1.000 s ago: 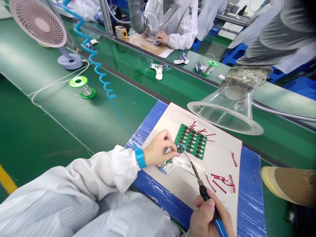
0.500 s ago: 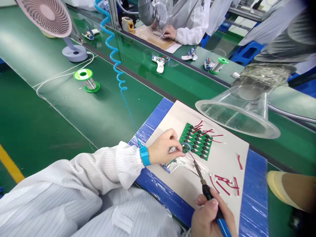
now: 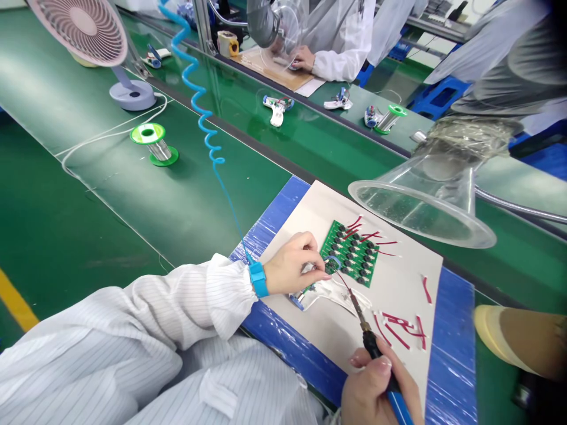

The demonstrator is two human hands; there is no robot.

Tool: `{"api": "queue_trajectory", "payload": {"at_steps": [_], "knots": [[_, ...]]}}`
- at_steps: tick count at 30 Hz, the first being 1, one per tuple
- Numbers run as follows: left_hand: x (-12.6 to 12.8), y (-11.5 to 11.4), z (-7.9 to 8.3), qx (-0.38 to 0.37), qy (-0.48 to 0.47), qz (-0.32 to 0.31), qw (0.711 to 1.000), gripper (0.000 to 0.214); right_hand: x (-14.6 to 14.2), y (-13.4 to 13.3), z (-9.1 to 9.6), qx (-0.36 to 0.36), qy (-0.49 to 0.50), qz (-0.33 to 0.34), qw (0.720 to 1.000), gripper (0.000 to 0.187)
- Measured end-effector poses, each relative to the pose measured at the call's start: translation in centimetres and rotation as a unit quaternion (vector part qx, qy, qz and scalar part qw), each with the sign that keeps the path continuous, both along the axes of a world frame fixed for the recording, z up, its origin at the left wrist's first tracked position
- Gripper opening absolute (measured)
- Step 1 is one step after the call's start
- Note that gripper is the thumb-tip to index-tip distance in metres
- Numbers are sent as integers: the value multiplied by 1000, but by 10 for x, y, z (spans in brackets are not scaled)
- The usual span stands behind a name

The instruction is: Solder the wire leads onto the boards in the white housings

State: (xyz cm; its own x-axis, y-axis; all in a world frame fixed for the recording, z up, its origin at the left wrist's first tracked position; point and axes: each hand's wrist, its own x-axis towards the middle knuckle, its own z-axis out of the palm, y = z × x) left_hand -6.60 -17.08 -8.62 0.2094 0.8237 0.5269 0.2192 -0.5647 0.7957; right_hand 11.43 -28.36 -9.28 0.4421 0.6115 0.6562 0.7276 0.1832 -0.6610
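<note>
My left hand (image 3: 295, 264), with a blue wrist strap (image 3: 258, 279), is closed in a pinch on a small blue-rimmed circuit part (image 3: 333, 263). Under those fingers a white handheld-device housing half (image 3: 330, 290) lies on the pale board, partly hidden by the hand. A soldering iron (image 3: 370, 342) with a black and blue handle is gripped in my right hand (image 3: 376, 383). Its tip points up and left, close to a thin red wire at the pinched part; whether they touch, I cannot tell. Just behind lies a green circuit panel (image 3: 367, 268) with rows of black round components.
Short red wires (image 3: 401, 324) lie on the pale work board (image 3: 305, 221). A clear fume hood (image 3: 420, 206) overhangs its right side. A solder spool (image 3: 155, 144) and a fan (image 3: 88, 29) stand left. White device assemblies (image 3: 278, 109) lie across the bench, near a co-worker's hand (image 3: 303, 59).
The white assemblies on the green strip across the bench have shifted left. The view has turned very slightly. Both hands keep nearly the same pose, with the iron still close to the pinched part.
</note>
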Motion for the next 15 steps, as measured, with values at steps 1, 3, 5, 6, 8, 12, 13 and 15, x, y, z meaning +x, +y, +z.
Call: {"api": "queue_trajectory", "payload": {"at_steps": [1,3,5,6,8,12,13,15], "knots": [[-1,0,1,8,3,-11,1000,32,0,0,1,7,2,-5,1000,27],[-3,-2,4,18,9,-50,999,32,0,1,2,14,-3,-5,1000,28],[-6,-5,9,15,14,-79,997,32,2,1,3,2,-24,12,1000,26],[-7,-7,11,4,15,-77,997,32,3,1,2,-13,-41,20,999,27],[-11,-11,16,-35,10,-38,999,26,4,0,2,-49,-73,34,996,32],[-13,-9,27,-53,9,32,998,23,-1,2,6,-169,-68,8,983,47],[-12,-7,31,-26,20,25,999,28,-3,2,7,-198,-51,6,979,47],[-6,0,36,45,60,-15,997,35,-4,4,8,-236,-21,18,971,43]]}}
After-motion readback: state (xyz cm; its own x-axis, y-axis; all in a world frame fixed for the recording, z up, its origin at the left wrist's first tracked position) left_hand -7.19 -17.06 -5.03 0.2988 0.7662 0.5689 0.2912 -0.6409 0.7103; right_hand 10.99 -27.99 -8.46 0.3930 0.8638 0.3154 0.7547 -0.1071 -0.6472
